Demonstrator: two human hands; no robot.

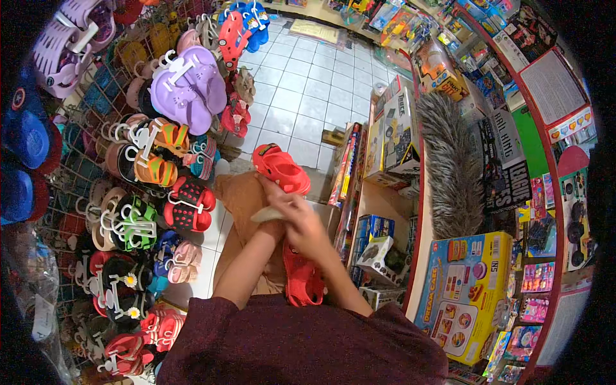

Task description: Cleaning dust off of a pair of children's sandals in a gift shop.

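A red clog [281, 168], toe pointing up and left, lies over my knees in brown trousers. My right hand [293, 209], slightly blurred, reaches across to its near side, the fingers close to or touching the shoe. Crossing beneath it, my left hand [278, 225] is mostly hidden; the wrist shows, but its grip does not. A pale, curved, flat thing [267, 214] sticks out at the crossed hands; which hand has it cannot be told. Another red clog [304, 276] rests on my lap between the forearms.
At left, a wire rack [86, 115] holds children's sandals, among them lilac slippers [187, 89] and black-and-red slides [190, 204]. Shelving [418, 269] on the right carries boxed toys, a yellow-and-blue toy box [464, 298] and a grey fluffy duster-like item [450, 163]. White floor tiles [298, 91] lie ahead.
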